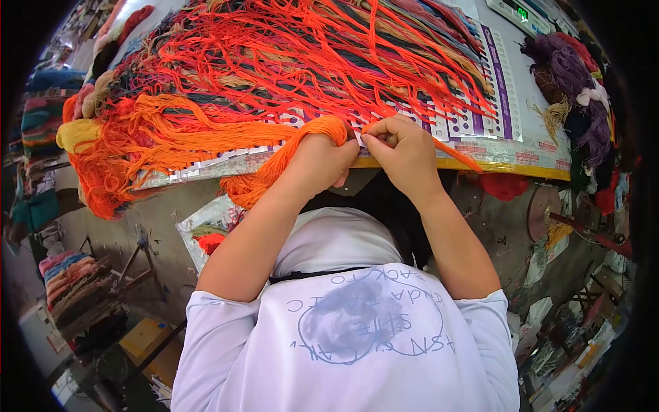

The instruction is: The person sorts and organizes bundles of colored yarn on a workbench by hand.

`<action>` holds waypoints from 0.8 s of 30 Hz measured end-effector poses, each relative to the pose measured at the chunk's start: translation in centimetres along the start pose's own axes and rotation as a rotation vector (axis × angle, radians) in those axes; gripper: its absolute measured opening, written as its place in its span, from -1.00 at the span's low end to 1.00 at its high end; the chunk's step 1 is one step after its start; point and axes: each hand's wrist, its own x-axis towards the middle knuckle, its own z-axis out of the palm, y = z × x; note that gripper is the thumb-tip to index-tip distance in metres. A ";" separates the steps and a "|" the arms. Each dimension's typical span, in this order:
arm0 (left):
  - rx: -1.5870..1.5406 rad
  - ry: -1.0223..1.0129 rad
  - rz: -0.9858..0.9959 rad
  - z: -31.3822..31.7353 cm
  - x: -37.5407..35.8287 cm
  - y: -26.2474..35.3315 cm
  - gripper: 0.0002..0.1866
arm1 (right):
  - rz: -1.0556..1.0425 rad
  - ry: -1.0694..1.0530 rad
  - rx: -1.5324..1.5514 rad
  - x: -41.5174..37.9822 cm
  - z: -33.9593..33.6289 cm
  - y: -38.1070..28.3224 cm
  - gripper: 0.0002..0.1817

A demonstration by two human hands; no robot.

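My left hand (327,159) is closed around a thick bundle of orange yarn (274,161), which loops over the hand and hangs below the table edge on the left. Close beside it, at the table's front edge, my right hand (403,147) pinches orange yarn between thumb and fingertips. A short orange tail (458,156) sticks out past the right hand. Just beyond both hands lie white and purple cards (504,89) with punched holes along their edges. Red-orange threads (309,62) spread across these cards, mixed with darker and tan ones.
A yellow yarn bundle (79,136) lies at the table's left end. Dark purple yarn (559,62) hangs over the right end. A scale with a green display (523,14) stands at the back right. Stacked yarn (75,278) is at lower left, and a round disc (544,213) at right.
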 end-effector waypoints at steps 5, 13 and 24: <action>-0.109 -0.018 -0.031 -0.2 1.1 -1.5 -0.81 | -0.124 -0.050 0.044 -0.6 -0.7 1.0 -0.94; -0.288 0.292 0.090 -4.6 -0.2 -0.2 -0.96 | -0.031 -0.077 -0.022 -0.7 -0.9 0.0 -0.79; -0.930 -0.072 0.292 -8.1 -0.9 -1.2 -0.84 | -0.477 0.043 -0.489 -0.4 -0.4 -0.8 -0.93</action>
